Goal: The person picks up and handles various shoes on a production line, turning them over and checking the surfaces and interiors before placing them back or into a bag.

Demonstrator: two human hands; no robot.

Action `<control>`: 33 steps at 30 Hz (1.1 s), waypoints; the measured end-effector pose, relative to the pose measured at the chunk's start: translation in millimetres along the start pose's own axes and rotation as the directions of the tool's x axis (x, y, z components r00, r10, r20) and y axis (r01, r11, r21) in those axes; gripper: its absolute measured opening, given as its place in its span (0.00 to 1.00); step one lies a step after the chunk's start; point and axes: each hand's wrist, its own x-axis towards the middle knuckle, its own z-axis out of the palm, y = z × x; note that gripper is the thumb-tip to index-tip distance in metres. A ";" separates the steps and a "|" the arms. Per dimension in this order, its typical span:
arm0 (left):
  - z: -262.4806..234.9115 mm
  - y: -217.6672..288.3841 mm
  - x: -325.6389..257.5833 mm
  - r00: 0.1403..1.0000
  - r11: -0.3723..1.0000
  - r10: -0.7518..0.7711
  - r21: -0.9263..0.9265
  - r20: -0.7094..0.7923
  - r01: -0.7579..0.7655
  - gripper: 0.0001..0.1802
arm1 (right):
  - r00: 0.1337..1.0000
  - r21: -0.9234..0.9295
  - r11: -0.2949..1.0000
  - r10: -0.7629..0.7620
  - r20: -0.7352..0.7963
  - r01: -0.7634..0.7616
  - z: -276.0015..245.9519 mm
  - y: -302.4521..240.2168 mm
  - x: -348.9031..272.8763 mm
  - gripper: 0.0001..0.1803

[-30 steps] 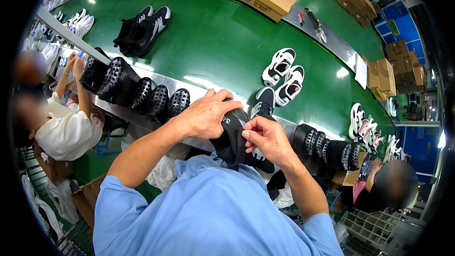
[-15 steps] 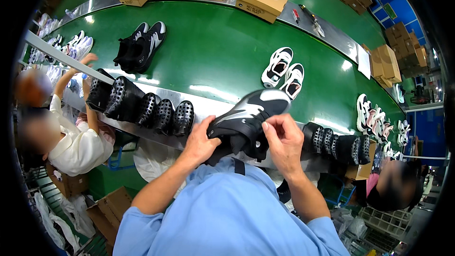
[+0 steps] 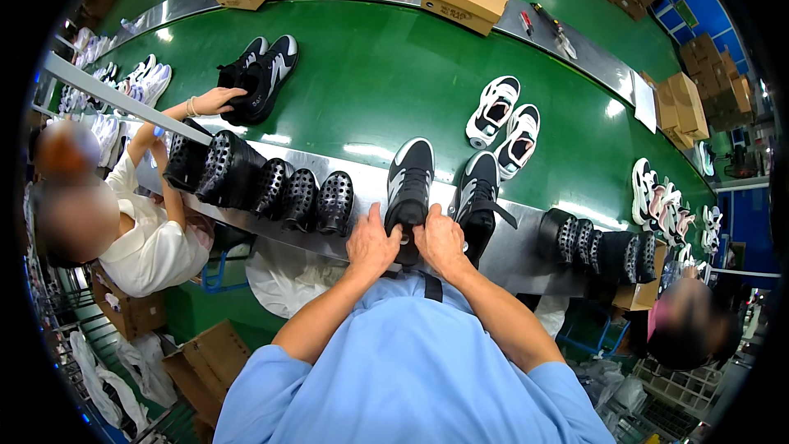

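Black and grey, the near shoe (image 3: 410, 179) lies between the two hands I watch from afar, heel toward the wearer and toe pointing out over the green work surface (image 3: 370, 66); through my head view, the left hand (image 3: 374, 245) is partly closed at the left of the heel, fingers bent and thumb against it; the right hand (image 3: 440, 240) is half curled on the opposite side, its thumb also at the heel, so I see both gripping that one shoe; how firmly they press, I cannot tell; a matching shoe (image 3: 479, 181) stands just right of the right hand, a dark strap jutting from it; beyond that I have a white-and-black pair (image 3: 508, 127); left of the left hand, perforated black forms (image 3: 283, 193) line the metal ledge (image 3: 514, 261); farther left, a co-worker's hand (image 3: 215, 101) reaches to another dark pair (image 3: 267, 82).
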 end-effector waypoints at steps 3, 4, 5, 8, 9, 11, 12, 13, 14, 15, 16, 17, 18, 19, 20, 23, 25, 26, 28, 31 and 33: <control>7.5 -24.1 18.2 0.998 0.983 -0.043 -0.174 0.053 0.052 0.22 | 0.999 -0.003 0.999 0.040 -0.011 -0.040 5.2 5.0 1.8 0.20; 9.8 -25.5 15.8 0.998 0.982 0.059 -0.178 -0.033 -0.064 0.21 | 0.999 0.001 0.999 0.045 -0.016 -0.045 5.7 6.4 2.7 0.20; 12.2 -26.5 14.2 0.997 0.982 0.067 -0.174 -0.030 -0.071 0.21 | 0.999 0.007 0.999 0.048 -0.017 -0.048 6.2 7.8 3.6 0.19; 6.1 -3.1 10.7 0.996 0.998 0.065 0.011 0.065 -0.066 0.22 | 0.996 0.027 0.996 0.080 -0.030 -0.080 8.9 11.5 3.0 0.18; -2.5 10.2 10.7 0.993 0.996 0.085 0.015 0.078 -0.086 0.22 | 0.995 0.014 0.995 0.097 -0.023 -0.097 11.4 10.8 3.0 0.18; -15.5 23.4 8.7 0.906 0.923 0.373 0.184 -0.199 -0.339 0.24 | 0.993 0.009 0.993 0.115 -0.011 -0.115 13.4 9.8 0.7 0.18; -14.5 24.2 14.9 0.877 0.900 0.435 0.136 -0.203 -0.415 0.22 | 0.996 0.018 0.996 0.083 -0.018 -0.083 13.3 11.0 -0.1 0.18; -13.4 21.8 20.9 0.876 0.897 0.440 0.141 -0.198 -0.419 0.22 | 0.999 0.026 0.999 0.044 -0.022 -0.044 13.5 10.5 -1.1 0.18; -10.3 17.4 27.6 0.833 0.857 0.514 0.132 -0.203 -0.497 0.19 | 0.999 0.015 0.999 0.049 -0.020 -0.049 12.5 8.7 -2.2 0.18; -7.5 13.2 32.6 0.784 0.811 0.584 0.123 -0.209 -0.571 0.17 | 0.998 0.023 0.998 0.053 -0.022 -0.052 14.7 8.9 -3.8 0.18; -5.1 13.7 38.5 0.775 0.809 0.584 0.090 -0.243 -0.581 0.13 | 0.997 0.053 0.996 0.068 -0.046 -0.065 15.1 10.9 -3.6 0.19; -4.1 12.9 41.3 0.768 0.801 0.594 0.091 -0.239 -0.591 0.13 | 0.994 0.083 0.994 0.082 -0.069 -0.076 15.1 13.1 -3.0 0.19; -3.6 11.9 42.7 0.768 0.803 0.588 0.069 -0.253 -0.592 0.13 | 0.993 0.088 0.993 0.089 -0.078 -0.082 15.2 14.7 -1.5 0.19; -1.9 13.2 41.6 0.769 0.804 0.582 0.043 -0.265 -0.593 0.13 | 0.995 0.073 0.994 0.083 -0.060 -0.079 14.2 16.1 -1.7 0.19; -0.2 14.8 38.7 0.802 0.834 0.543 0.045 -0.249 -0.550 0.11 | 0.996 0.058 0.995 0.077 -0.042 -0.075 13.3 17.0 -1.8 0.19; -0.6 22.1 24.2 0.879 0.892 0.440 -0.027 -0.182 -0.452 0.13 | 0.997 0.117 0.991 0.069 -0.020 -0.066 9.0 20.0 -4.3 0.19; -4.8 29.4 11.3 0.910 0.912 0.404 -0.042 -0.089 -0.409 0.15 | 0.999 0.259 0.965 0.034 -0.002 -0.032 5.7 28.0 -15.3 0.20; -10.1 31.3 5.0 0.886 0.891 0.450 -0.010 -0.113 -0.454 0.15 | 0.998 0.386 0.922 0.005 0.056 -0.026 -6.1 26.2 -25.1 0.20; -22.5 37.0 2.3 0.860 0.872 0.488 0.055 -0.151 -0.486 0.16 | 0.990 0.488 0.866 0.051 0.129 -0.108 -35.1 29.4 -53.1 0.19; -47.2 60.5 5.9 0.801 0.808 0.585 0.188 -0.131 -0.559 0.16 | 0.937 0.537 0.776 0.337 0.090 -0.331 -67.9 54.9 -86.5 0.17; -39.0 44.6 16.0 0.777 0.784 0.620 0.139 -0.107 -0.606 0.16 | 0.912 0.545 0.775 0.409 -0.047 -0.319 -70.0 75.5 -89.7 0.17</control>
